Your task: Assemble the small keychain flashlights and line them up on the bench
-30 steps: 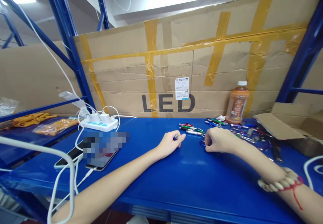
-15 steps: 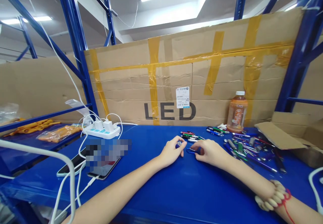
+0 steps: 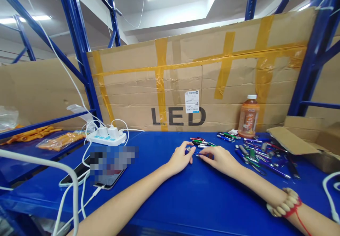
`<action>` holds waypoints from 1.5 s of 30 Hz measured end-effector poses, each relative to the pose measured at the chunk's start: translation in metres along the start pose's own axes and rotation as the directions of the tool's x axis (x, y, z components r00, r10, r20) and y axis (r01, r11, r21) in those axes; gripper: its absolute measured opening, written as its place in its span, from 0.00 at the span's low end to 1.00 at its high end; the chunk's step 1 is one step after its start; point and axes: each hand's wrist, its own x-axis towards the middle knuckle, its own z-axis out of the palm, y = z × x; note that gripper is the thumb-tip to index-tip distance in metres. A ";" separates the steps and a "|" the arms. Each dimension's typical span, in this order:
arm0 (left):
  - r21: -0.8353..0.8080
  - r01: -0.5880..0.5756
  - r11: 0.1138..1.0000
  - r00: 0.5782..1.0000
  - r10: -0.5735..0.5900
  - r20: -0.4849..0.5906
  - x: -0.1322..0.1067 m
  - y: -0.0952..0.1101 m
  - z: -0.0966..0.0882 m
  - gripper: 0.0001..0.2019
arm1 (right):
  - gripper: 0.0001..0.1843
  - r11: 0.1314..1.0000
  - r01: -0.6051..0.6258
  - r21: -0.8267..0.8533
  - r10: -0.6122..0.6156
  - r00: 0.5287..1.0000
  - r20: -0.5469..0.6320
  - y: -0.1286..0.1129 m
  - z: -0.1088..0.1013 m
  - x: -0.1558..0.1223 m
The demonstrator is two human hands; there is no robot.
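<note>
My left hand [image 3: 180, 159] rests on the blue table [image 3: 186, 200] and pinches a small silver and blue piece [image 3: 188, 149] at its fingertips. My right hand [image 3: 219, 159] lies just to the right, its fingers closed on a small blue clip [image 3: 198, 154] that touches the table. The two hands almost meet. Behind them lies a small row of coloured pens [image 3: 202, 142]. A bead bracelet with a red string [image 3: 285, 202] sits on my right wrist.
A heap of several pens and clips [image 3: 261, 154] spreads right of my hands, by an orange drink bottle [image 3: 248, 117] and an open carton [image 3: 305, 144]. At left lie a white power strip [image 3: 106, 138] and phones on cables [image 3: 105, 174]. A taped cardboard wall [image 3: 202, 83] closes the back.
My right hand has slid left with the blue clip until it nearly meets my left hand. The view has tilted up a little.
</note>
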 end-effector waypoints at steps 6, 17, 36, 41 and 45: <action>0.006 -0.096 0.995 0.995 0.096 -0.002 0.000 0.000 -0.001 0.14 | 0.15 0.971 0.043 0.237 -0.032 0.998 -0.051 -0.001 0.005 0.001; 0.211 -0.193 0.958 0.981 0.188 0.044 0.000 -0.002 0.001 0.15 | 0.15 0.991 0.135 -0.013 -0.135 0.987 -0.092 0.008 0.003 0.002; 0.129 -0.224 0.966 0.971 0.209 0.117 0.001 -0.003 -0.001 0.21 | 0.10 0.931 0.276 -0.240 -0.251 0.959 0.130 -0.010 -0.004 -0.004; 0.142 -0.224 0.964 0.972 0.210 0.109 0.002 -0.002 0.000 0.21 | 0.10 0.944 0.285 -0.169 -0.274 0.958 0.087 -0.005 0.001 -0.003; 0.144 -0.209 0.967 0.975 0.195 0.104 0.001 -0.001 0.000 0.21 | 0.12 0.947 0.317 -0.045 -0.317 0.948 0.001 -0.001 0.007 0.000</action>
